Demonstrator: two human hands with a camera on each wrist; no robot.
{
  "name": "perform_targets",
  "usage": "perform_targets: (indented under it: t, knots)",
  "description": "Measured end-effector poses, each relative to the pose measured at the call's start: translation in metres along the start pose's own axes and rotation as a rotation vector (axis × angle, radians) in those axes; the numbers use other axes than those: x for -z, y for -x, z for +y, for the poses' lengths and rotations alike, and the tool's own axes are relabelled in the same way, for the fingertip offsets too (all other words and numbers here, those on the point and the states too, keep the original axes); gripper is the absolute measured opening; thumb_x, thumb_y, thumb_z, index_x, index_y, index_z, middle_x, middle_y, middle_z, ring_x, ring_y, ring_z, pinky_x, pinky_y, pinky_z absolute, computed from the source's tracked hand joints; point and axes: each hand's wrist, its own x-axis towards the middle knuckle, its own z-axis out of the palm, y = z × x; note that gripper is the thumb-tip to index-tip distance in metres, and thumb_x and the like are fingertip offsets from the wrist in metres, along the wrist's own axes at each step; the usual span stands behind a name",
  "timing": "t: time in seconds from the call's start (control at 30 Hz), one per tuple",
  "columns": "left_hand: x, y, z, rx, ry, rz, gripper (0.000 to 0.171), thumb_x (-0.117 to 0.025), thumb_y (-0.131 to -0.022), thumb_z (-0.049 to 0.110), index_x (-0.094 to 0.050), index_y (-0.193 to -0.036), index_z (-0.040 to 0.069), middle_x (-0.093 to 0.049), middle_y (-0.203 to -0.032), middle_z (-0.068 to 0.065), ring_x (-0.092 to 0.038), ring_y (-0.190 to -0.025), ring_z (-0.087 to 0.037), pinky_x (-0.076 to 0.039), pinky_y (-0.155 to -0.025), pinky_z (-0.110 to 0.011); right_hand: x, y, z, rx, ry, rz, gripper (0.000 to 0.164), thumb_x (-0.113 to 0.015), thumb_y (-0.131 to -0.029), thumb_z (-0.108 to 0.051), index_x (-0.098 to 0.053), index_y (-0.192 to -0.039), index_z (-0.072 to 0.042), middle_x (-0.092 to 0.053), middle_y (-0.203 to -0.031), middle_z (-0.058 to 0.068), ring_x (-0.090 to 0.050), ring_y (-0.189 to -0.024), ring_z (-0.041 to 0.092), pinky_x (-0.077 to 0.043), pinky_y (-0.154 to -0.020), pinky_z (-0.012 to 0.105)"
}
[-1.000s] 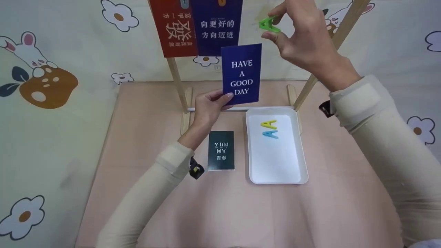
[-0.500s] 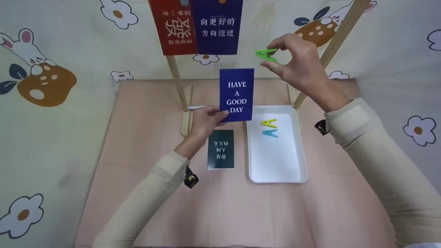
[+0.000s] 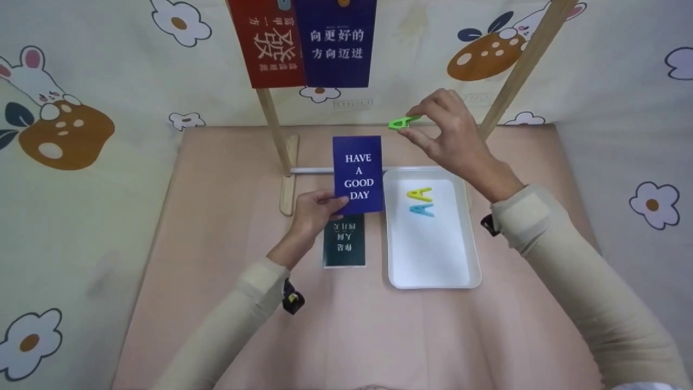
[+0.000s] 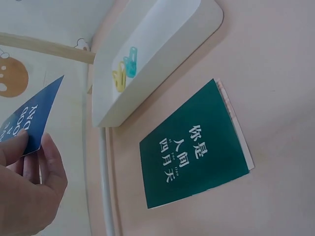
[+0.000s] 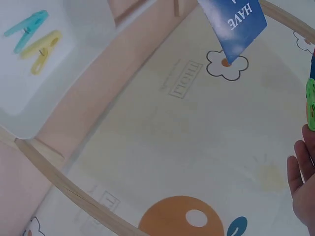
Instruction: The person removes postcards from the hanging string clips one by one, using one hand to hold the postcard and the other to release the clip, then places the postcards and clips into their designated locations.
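Observation:
My left hand pinches the lower left corner of a blue card printed "HAVE A GOOD DAY", holding it upright. Up and to its right, my right hand pinches a green clothespin between thumb and fingers. In the right wrist view that clothespin shows at the right edge. Behind the held card in the head view lies a dark green card, its top partly covered; the left wrist view shows this card flat on the table.
A white tray holds a yellow clothespin and a blue clothespin. Wooden posts rise beyond, joined low by a white rod. A red card and a blue card hang above, clipped at their tops.
Both hands have come down and nearer, the left with the blue card and the right with the green clothespin. The held card now overlaps the dark green card in the head view.

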Motion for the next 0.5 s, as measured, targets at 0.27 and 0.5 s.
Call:
perform_targets:
  t: [0.27,0.5]
  knots:
    - [0.002,-0.003,-0.031,0.085,-0.052,0.026,0.021,-0.071,-0.08,0.022,-0.07,-0.098,0.012,-0.071,-0.096,-0.002,-0.066,-0.091,-0.015,-0.053,-0.086,-0.031,-0.025,0.038,0.014,-0.108,0.021,-0.069,0.031,-0.057,-0.087,-0.032,-0.062,-0.105,-0.008,-0.058,-0.102,0.006,-0.05,-0.099,0.022,-0.035,-0.078,0.035]
    - [0.0,-0.001,-0.063,0.118,-0.147,0.038,0.021,-0.071,-0.079,0.02,-0.071,-0.097,0.009,-0.071,-0.094,-0.005,-0.065,-0.086,-0.015,-0.053,-0.084,-0.033,-0.052,0.071,0.024,-0.12,0.093,-0.119,0.023,-0.057,-0.09,-0.022,-0.06,-0.106,-0.005,-0.058,-0.101,0.009,-0.052,-0.091,0.023,-0.036,-0.07,0.032]
